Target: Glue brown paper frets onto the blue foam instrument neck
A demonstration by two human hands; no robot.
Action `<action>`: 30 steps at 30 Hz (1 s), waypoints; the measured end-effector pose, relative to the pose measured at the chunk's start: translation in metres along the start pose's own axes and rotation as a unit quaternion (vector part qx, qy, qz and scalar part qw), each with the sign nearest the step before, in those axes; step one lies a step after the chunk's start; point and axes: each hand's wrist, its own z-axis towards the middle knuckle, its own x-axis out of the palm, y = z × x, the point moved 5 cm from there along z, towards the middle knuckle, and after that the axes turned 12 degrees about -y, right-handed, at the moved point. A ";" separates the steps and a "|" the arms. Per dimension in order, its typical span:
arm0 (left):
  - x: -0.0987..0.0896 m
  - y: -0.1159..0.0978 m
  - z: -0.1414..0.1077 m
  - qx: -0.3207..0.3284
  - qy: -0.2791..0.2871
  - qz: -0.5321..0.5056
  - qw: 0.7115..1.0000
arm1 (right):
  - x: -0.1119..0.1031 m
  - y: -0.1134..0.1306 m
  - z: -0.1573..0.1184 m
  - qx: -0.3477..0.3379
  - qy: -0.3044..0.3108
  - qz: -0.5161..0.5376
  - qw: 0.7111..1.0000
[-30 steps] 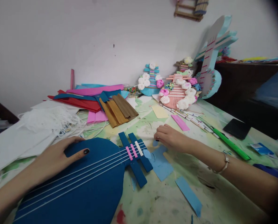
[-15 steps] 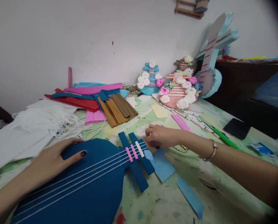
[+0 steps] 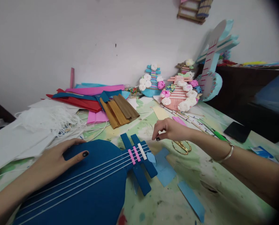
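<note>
A dark blue model lute (image 3: pixel 99 200) with white strings lies in front of me, its head pointing right. My left hand (image 3: pixel 57 156) grips its upper edge, thumb on the face and fingers over the far side. Two pink strips (image 3: pixel 134 154), a white strip (image 3: pixel 142 151) and a light blue leaf-shaped piece (image 3: pixel 151 157) are on the neck and head. Above and right of the head, my right hand (image 3: pixel 169 129) is raised with fingers curled into a pinch. Anything between its fingertips is too small to make out. Light blue paper (image 3: pixel 165 175) lies below it.
Gold-handled scissors (image 3: pixel 182 147) lie beside my right wrist. Another blue paper piece (image 3: pixel 191 200) is nearer me. Crepe paper (image 3: pixel 116 114) and white stringy material (image 3: pixel 48 122) lie at left. Flower-trimmed model lutes (image 3: pixel 174 101), pens (image 3: pixel 195 120) and a black phone (image 3: pixel 237 131) stand or lie behind.
My right hand has lifted away from the lute's head, up and to the right, uncovering the scissors and more blue paper. My left hand keeps its place on the lute.
</note>
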 end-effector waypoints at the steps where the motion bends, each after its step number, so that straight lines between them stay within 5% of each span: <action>1: 0.000 0.001 0.000 -0.005 0.001 -0.003 1.000 | -0.004 -0.004 -0.003 0.040 -0.026 0.045 0.998; 6: -0.001 0.000 0.001 -0.017 0.006 -0.010 1.000 | -0.009 -0.024 -0.021 0.182 -0.125 0.241 0.945; 13: -0.010 -0.009 0.010 -0.049 0.038 -0.039 0.997 | -0.004 -0.032 -0.037 0.182 -0.201 0.361 0.892; 21: -0.009 -0.019 0.003 -0.191 0.140 -0.195 0.952 | 0.017 -0.028 -0.048 0.154 -0.187 0.374 0.895; 30: -0.013 -0.008 -0.001 -0.200 0.096 -0.168 0.960 | 0.040 -0.013 -0.048 0.211 -0.140 0.376 0.891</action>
